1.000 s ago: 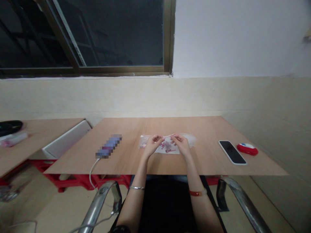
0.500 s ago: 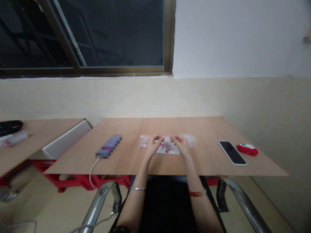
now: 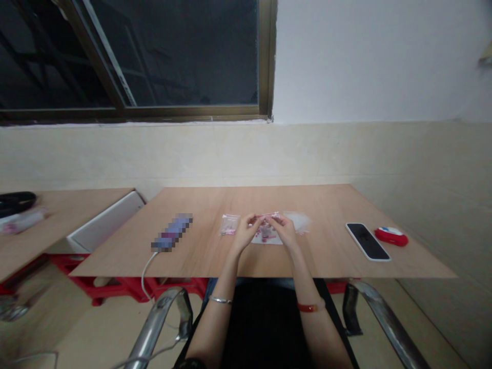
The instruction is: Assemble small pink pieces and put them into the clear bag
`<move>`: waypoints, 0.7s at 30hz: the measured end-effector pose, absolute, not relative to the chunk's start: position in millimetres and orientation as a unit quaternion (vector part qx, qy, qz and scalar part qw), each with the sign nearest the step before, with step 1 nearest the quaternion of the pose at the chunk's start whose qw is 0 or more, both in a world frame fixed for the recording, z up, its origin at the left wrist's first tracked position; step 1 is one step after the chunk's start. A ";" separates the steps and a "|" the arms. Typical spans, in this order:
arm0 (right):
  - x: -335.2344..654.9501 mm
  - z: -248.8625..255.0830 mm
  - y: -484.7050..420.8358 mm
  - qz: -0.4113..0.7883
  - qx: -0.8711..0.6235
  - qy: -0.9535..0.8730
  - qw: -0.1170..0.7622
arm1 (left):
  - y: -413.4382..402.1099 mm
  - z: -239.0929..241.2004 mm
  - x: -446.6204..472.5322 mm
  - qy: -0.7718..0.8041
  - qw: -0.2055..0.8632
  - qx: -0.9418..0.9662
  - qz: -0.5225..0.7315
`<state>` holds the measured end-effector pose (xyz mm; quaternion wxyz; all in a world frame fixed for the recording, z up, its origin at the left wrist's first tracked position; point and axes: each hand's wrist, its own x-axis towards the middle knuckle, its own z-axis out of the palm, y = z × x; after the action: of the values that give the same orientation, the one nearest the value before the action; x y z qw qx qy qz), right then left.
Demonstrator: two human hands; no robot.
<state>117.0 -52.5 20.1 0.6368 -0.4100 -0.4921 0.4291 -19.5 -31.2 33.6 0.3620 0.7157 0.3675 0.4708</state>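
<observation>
Both of my hands meet over a small clear plastic bag (image 3: 265,233) with pink pieces inside, held just above the wooden table (image 3: 215,205). My left hand (image 3: 246,231) pinches the bag's top edge from the left. My right hand (image 3: 282,229) pinches the same edge from the right, fingertips nearly touching the left ones. A second small bag with pink pieces (image 3: 229,224) lies flat to the left of my left hand. Some clear empty bags (image 3: 302,221) lie to the right of my right hand.
A blurred-out device with a white cable (image 3: 171,231) lies left of the bags. A black phone (image 3: 368,241) and a red and white object (image 3: 391,236) sit at the right. A white box (image 3: 103,220) and a second table stand at the left. Chair armrests frame my lap.
My two hands have drawn closer together along the bag's top edge, and the bag looks more gathered between them.
</observation>
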 end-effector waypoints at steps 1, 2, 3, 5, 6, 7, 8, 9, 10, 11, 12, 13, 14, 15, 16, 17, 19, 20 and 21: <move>116.5 20.6 -53.2 0.432 -0.409 -0.489 0.638 | -31.3 33.9 -19.7 0.365 0.361 0.715 0.474; 115.9 21.2 -54.0 0.434 -0.411 -0.486 0.638 | -31.4 34.2 -19.8 0.365 0.360 0.714 0.477; 115.2 21.8 -54.7 0.434 -0.413 -0.482 0.639 | -31.5 34.5 -20.0 0.365 0.360 0.712 0.479; 113.7 22.5 -55.7 0.432 -0.414 -0.481 0.642 | -32.0 35.0 -20.1 0.369 0.358 0.711 0.481; 113.1 22.5 -55.7 0.431 -0.411 -0.481 0.644 | -32.3 35.3 -20.1 0.372 0.355 0.711 0.480; 112.7 22.1 -55.5 0.431 -0.407 -0.480 0.647 | -32.6 35.5 -20.1 0.374 0.353 0.711 0.480; 112.4 21.6 -55.0 0.432 -0.404 -0.478 0.649 | -32.9 35.7 -19.9 0.376 0.351 0.711 0.480; 112.3 20.9 -54.2 0.434 -0.404 -0.475 0.650 | -33.2 35.9 -19.8 0.377 0.351 0.710 0.479; 112.2 20.3 -53.4 0.436 -0.405 -0.472 0.650 | -33.4 35.9 -19.5 0.377 0.352 0.710 0.480; 112.1 19.7 -52.5 0.438 -0.408 -0.470 0.649 | -33.6 35.8 -19.2 0.378 0.354 0.709 0.480; 112.1 19.4 -51.7 0.438 -0.411 -0.467 0.649 | -33.7 35.7 -18.9 0.378 0.355 0.708 0.479; 111.9 19.2 -51.1 0.438 -0.413 -0.464 0.650 | -33.7 35.5 -18.5 0.379 0.356 0.708 0.477; 111.8 19.3 -50.6 0.436 -0.414 -0.463 0.651 | -33.7 35.4 -18.1 0.381 0.356 0.709 0.476; 111.6 19.5 -50.3 0.432 -0.415 -0.461 0.655 | -33.7 35.3 -17.7 0.383 0.353 0.710 0.475; 111.4 19.7 -50.1 0.426 -0.416 -0.461 0.658 | -33.7 35.3 -17.4 0.385 0.349 0.710 0.475; 111.4 19.7 -49.9 0.419 -0.418 -0.463 0.660 | -33.9 35.5 -17.0 0.387 0.343 0.711 0.475; 111.8 19.1 -49.3 0.403 -0.428 -0.466 0.661 | -34.1 35.9 -16.6 0.389 0.331 0.713 0.480; 112.3 18.4 -48.8 0.396 -0.435 -0.466 0.661 | -34.1 36.0 -16.5 0.389 0.324 0.715 0.482; 112.8 17.3 -48.1 0.389 -0.443 -0.463 0.661 | -33.9 36.0 -16.4 0.389 0.318 0.718 0.481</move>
<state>112.8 -48.1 17.3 0.6612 -0.4433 -0.4633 0.3895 -16.4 -33.9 36.0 0.3184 0.7178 0.3894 0.4814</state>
